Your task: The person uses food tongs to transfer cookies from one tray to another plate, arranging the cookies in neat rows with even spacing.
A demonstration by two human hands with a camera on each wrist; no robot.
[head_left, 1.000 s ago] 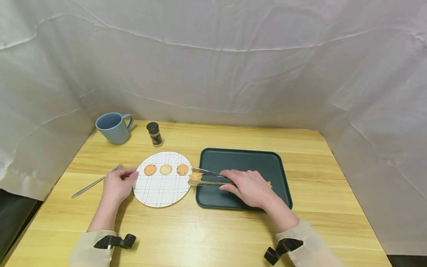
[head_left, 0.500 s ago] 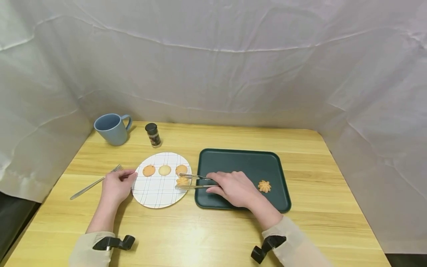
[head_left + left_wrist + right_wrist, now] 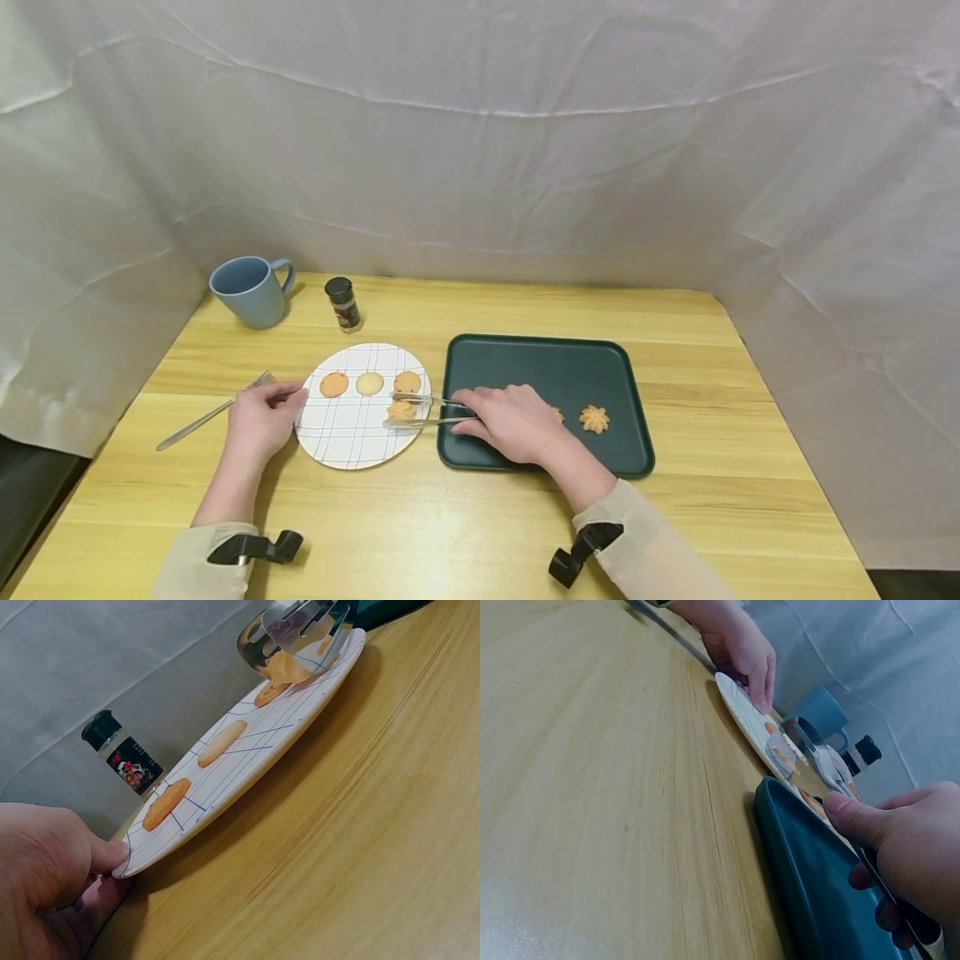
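My left hand (image 3: 262,417) pinches the left rim of a round white checked plate (image 3: 352,437). In the left wrist view its thumb (image 3: 109,855) lies on top of the rim. My right hand (image 3: 513,423) grips metal tongs (image 3: 420,423), which reach left over the plate. Between the tong ends is a ridged, flower-shaped cookie (image 3: 401,410), at the plate's right side; whether it touches the plate I cannot tell. Behind it, a row holds a brown round cookie (image 3: 333,384), a pale one (image 3: 369,383) and a speckled one (image 3: 407,382), partly covered by the tongs.
A dark green tray (image 3: 525,358) lies right of the plate, under my right hand. On it are a flower-shaped cookie (image 3: 594,419) and another (image 3: 557,413), mostly hidden by the hand. A fork (image 3: 198,423), a blue mug (image 3: 251,292) and a black-capped spice jar (image 3: 344,307) stand left.
My right hand has moved left, carrying the flower-shaped cookie in the tongs from the plate's right edge inward over the plate. The left hand keeps its hold on the rim.
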